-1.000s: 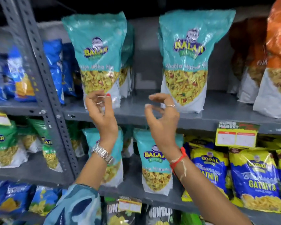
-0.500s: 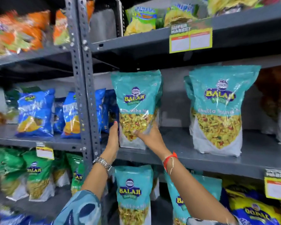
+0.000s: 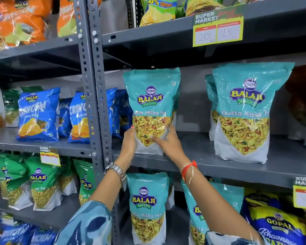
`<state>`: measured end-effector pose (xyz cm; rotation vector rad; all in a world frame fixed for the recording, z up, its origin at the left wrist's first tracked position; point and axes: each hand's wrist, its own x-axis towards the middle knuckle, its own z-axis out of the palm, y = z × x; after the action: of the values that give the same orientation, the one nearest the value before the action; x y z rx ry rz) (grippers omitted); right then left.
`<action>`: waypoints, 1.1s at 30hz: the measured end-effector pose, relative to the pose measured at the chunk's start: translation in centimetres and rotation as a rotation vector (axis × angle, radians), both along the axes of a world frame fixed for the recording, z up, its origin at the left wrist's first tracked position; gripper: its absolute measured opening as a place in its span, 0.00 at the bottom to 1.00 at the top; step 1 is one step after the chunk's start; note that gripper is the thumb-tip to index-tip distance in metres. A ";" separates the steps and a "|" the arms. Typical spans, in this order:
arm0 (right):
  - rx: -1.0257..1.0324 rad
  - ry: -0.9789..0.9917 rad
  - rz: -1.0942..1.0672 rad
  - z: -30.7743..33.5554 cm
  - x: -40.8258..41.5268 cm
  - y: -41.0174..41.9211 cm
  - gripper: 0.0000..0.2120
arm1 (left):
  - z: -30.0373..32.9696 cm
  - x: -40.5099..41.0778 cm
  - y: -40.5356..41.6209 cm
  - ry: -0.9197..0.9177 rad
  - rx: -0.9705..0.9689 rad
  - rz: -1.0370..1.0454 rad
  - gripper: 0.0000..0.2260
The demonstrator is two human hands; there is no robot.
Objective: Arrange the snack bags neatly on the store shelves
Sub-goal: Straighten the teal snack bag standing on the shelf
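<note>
A teal Balaji Khatta Mitha Mix bag point(image 3: 151, 96) stands upright at the left end of the grey middle shelf point(image 3: 198, 161). My left hand point(image 3: 129, 140) presses against its lower left side. My right hand point(image 3: 168, 140) grips its lower right front. Another teal bag of the same kind point(image 3: 244, 112) stands further right on the same shelf, with one more half hidden behind it. Two teal bags point(image 3: 147, 206) stand on the shelf below, partly covered by my forearms.
A perforated grey upright post point(image 3: 94, 96) rises just left of the held bag. Blue Crunchem bags point(image 3: 38, 114) fill the left bay, green bags point(image 3: 41, 181) below them. Orange bags point(image 3: 16, 22) sit top left, Gopal bags point(image 3: 276, 225) bottom right. Price tags point(image 3: 217, 29) hang from shelf edges.
One second ago both hands hovered empty in front of the shelf edge. They have since reached up and closed on the left teal bag; the view has tilted upward.
</note>
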<state>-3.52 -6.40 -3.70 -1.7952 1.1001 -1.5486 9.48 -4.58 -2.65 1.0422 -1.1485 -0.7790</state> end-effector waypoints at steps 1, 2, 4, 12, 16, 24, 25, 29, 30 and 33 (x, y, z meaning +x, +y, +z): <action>-0.016 -0.014 -0.015 0.2 -0.3 0.4 0.40 | 0.0 -0.2 -0.1 -0.009 -0.033 0.048 0.20; -0.036 -0.040 -0.040 0.6 -0.8 1.3 0.38 | 0.1 -0.5 0.1 -0.025 -0.068 0.108 0.24; -0.092 -0.123 -0.131 1.2 -2.4 2.9 0.35 | 0.3 -1.3 0.6 -0.050 -0.196 0.205 0.23; -0.401 -0.255 -0.727 1.9 -13.7 9.0 0.20 | 2.3 -9.9 3.5 0.037 -0.531 -0.008 0.18; -0.144 -0.134 -0.779 1.7 -18.8 9.1 0.33 | 2.2 -15.6 3.3 0.095 -0.283 -0.250 0.18; 0.089 -0.066 -0.461 0.8 -22.8 8.1 0.43 | 2.0 -21.8 3.9 0.006 0.122 -0.506 0.22; 0.095 -0.055 -0.440 0.9 -22.9 8.3 0.42 | 1.9 -22.1 4.0 -0.017 0.127 -0.497 0.24; 0.107 -0.043 -0.370 1.0 -23.6 8.7 0.40 | 1.3 -22.2 4.3 -0.069 0.117 -0.468 0.21; 0.102 -0.039 -0.364 0.9 -23.7 8.8 0.39 | 1.3 -22.2 4.3 -0.078 0.101 -0.472 0.15; 0.081 -0.042 -0.378 0.7 -23.7 8.8 0.39 | 1.2 -22.3 4.8 -0.118 0.062 -0.479 0.12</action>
<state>-27.18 2.35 -3.00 -1.5558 1.5248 -1.7133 -12.84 0.21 -1.44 0.8799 -1.5108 -1.1445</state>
